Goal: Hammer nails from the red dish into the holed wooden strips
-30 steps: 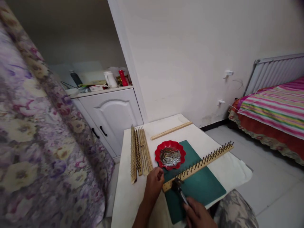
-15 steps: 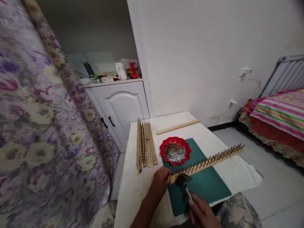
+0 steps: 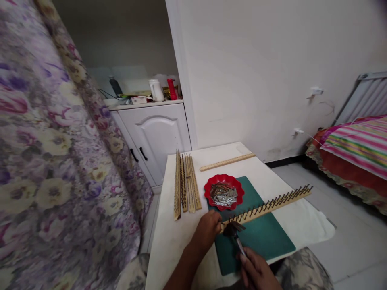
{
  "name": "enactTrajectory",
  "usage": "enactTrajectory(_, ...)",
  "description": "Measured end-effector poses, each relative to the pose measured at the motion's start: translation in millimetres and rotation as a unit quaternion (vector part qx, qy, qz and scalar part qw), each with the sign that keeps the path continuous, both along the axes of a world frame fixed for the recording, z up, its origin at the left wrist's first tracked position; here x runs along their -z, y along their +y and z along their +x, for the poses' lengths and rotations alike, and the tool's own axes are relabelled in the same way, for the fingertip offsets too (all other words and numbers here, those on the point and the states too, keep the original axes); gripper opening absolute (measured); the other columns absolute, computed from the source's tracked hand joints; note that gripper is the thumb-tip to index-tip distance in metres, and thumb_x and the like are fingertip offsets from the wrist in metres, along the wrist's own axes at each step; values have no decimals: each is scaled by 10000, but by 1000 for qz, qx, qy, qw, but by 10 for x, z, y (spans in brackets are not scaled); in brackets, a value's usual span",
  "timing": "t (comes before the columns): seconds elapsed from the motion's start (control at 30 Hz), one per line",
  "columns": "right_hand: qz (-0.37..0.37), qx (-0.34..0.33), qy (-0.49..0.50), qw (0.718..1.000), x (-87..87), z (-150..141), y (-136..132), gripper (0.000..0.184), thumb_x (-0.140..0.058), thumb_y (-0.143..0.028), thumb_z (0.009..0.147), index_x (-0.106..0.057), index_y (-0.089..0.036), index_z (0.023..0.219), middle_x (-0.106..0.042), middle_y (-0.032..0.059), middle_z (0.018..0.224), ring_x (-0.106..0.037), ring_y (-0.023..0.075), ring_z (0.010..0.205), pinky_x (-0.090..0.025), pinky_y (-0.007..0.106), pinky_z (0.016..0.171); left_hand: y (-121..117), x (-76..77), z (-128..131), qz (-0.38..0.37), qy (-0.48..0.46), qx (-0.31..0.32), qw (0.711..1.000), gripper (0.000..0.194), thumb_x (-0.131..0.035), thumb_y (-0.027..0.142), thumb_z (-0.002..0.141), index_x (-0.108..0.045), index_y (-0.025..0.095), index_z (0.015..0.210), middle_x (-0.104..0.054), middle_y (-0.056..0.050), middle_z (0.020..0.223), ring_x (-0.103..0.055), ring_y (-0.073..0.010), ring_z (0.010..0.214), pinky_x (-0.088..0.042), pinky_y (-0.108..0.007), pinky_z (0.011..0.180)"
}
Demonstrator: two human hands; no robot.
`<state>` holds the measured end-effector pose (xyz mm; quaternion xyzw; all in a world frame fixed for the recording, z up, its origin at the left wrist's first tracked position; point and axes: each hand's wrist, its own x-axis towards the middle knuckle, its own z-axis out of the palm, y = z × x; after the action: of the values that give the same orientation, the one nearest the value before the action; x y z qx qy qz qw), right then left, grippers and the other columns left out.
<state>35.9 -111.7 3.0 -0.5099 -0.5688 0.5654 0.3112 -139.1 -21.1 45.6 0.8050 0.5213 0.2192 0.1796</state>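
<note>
Right hand (image 3: 256, 269) grips a hammer (image 3: 232, 229); left hand (image 3: 208, 227) curls at a nailed strip (image 3: 273, 209), hold unclear. Red bowl (image 3: 209, 192) sits beyond, other strips (image 3: 194, 186) left.

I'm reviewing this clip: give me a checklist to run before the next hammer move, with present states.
1. Hammer gripped by its handle in the right hand: ok.
2. Left hand at the near end of the nail-studded wooden strip: ok.
3. Left fingers well clear of the hammer head: not ok, they are close beside it.
4. Whole strip over the green mat: not ok, its far end extends past the edge.
5. Loose nails inside the red bowl: ok.
6. Nail under the hammer head straight: cannot tell, hidden.
</note>
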Motion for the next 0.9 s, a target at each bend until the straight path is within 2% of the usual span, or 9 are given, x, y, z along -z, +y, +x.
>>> enactTrajectory(0.17,4,1,6,1000,-38,-9,-2,490,-285,-669,812,-439,-214,712,-411,-96,432,-281,61,300,-206,202,349,63,-44,16,2,-14,44,999,152,-448,78,743,-562,179,752,-561,-13,782,-509,-132,730,-359,-220,652)
enactTrajectory(0.3,1,13,-3,1000,-56,-11,-3,498,-307,-687,795,-425,-223,657,-418,-91,425,-317,69,324,-248,198,369,111,48,44,13,-98,66,993,153,-460,88,764,-577,182,797,-573,-8,808,-519,-129,760,-370,-217,681)
enactTrajectory(0.4,-4,26,-2,1000,-53,-11,3,502,-332,-696,780,-440,-223,654,-445,-80,432,-360,81,352,-280,199,386,113,179,76,-11,-169,45,984,174,-489,105,759,-591,190,872,-590,-4,832,-535,-129,770,-385,-219,700)
enactTrajectory(0.5,-8,30,6,1000,-47,-13,14,501,-350,-703,767,-443,-222,661,-443,-81,430,-364,85,365,-291,198,397,92,304,106,-57,-235,-15,970,221,-528,117,727,-574,192,930,-592,15,778,-541,-126,717,-400,-216,672)
enactTrajectory(0.6,-12,22,16,1000,-31,-16,20,497,-355,-700,767,-446,-217,691,-431,-85,437,-358,87,380,-284,198,405,75,363,130,-73,-266,-55,959,99,-547,137,713,-575,176,799,-560,26,694,-526,-120,659,-390,-207,619)
enactTrajectory(0.67,-2,10,19,1000,-14,-14,11,482,-352,-675,789,-449,-210,709,-428,-84,452,-370,91,406,-289,202,430,70,368,140,-54,-267,-54,961,36,-547,137,708,-565,169,708,-541,20,692,-513,-119,660,-375,-208,612)
enactTrajectory(0.77,23,21,13,999,-18,8,-16,462,-349,-640,814,-447,-202,703,-406,-84,478,-389,98,447,-294,213,468,64,368,142,-20,-275,-43,960,65,-540,130,705,-539,165,651,-525,11,717,-498,-119,680,-362,-212,624)
enactTrajectory(0.83,42,31,4,999,-87,36,-23,451,-342,-627,823,-451,-204,714,-398,-83,494,-397,104,458,-290,219,469,59,377,138,-12,-285,-37,958,80,-529,119,703,-521,164,637,-517,8,716,-493,-119,684,-358,-212,625)
enactTrajectory(0.9,54,-11,-7,998,-217,63,3,424,-318,-589,853,-448,-208,718,-415,-78,490,-411,112,457,-308,223,474,54,390,135,-10,-292,-33,956,88,-517,101,694,-514,164,633,-512,8,708,-490,-119,683,-354,-210,623)
